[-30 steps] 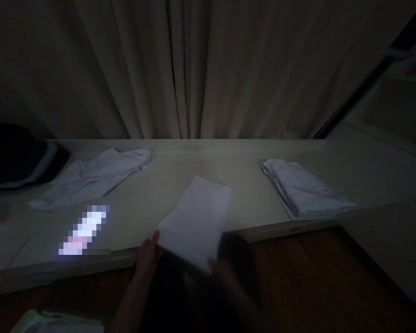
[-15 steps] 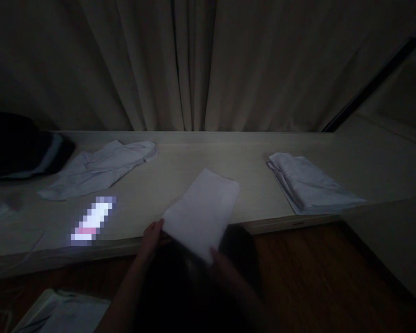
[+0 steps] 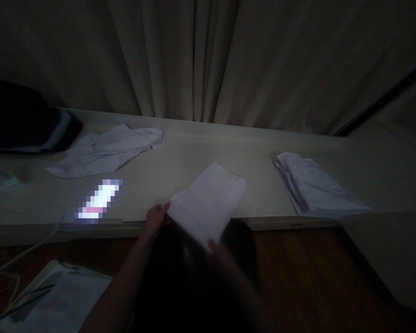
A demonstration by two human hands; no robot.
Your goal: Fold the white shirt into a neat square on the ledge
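Observation:
A folded white cloth (image 3: 208, 201) slants over the front edge of the pale desk (image 3: 190, 148), its near part above my lap. My left hand (image 3: 157, 218) grips its left corner, with the thumb on top and the other fingers mostly hidden beneath. At the near right corner, my right hand (image 3: 219, 253) pinches the cloth; it is dim and slightly blurred. To the right lies a stack of folded white cloths (image 3: 315, 185). A loose, crumpled white cloth (image 3: 107, 150) is spread on the left of the desk.
A blurred-out bright phone-like rectangle (image 3: 99, 201) lies left of my hands. At the far left are a dark bag-like item (image 3: 21, 120) and a clear plastic wrapper (image 3: 0, 181). A white cable (image 3: 38, 243) hangs over the edge above an open container (image 3: 58, 296). Curtains (image 3: 180, 60) hang behind.
The view has shifted and tilted a little, so the desk sits differently in frame. Both hands keep hold of the folded cloth, which stays nearly in place.

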